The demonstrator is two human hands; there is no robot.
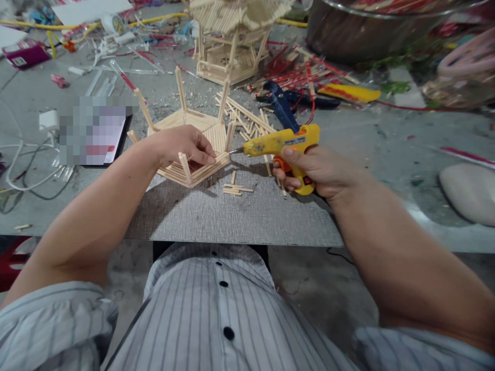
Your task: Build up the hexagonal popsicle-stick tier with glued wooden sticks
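Left hand: thumb and bent fingertips pinch the near-right edge of the stick frame; whether a separate stick sits in that pinch, cannot tell. Left hand [183, 146] arches across the frame from the left.
Stick frame: under the left hand, left of the right hand; stick frame [213, 135] is six-sided, pale wood, with a slatted floor and six corner posts standing up.
Right hand: wrapped around the grip of the glue gun, fingers at its orange trigger; right hand [323, 167] is well right of the left one.
Glue gun: yellow glue gun [286, 138] points leftward from the right hand; metal nozzle [236, 151] at the frame's right corner, just beside the left fingertips. Contact: cannot tell.
Short sticks: small group of short sticks [236, 190] on the surface [294, 221], between the hands and nearer the body.
Loose sticks: heap of loose sticks [251, 121] beyond the nozzle, between the hands.
Blue-handled tool: blue-handled tool [281, 105] just beyond the right hand, partly behind the gun.
Phone: phone [112, 135] left of the left hand, lying flat, partly pixelated.
Stick model: roofed stick model [232, 20] well beyond both hands.
Basin: metal basin [348, 38] far beyond the right hand.
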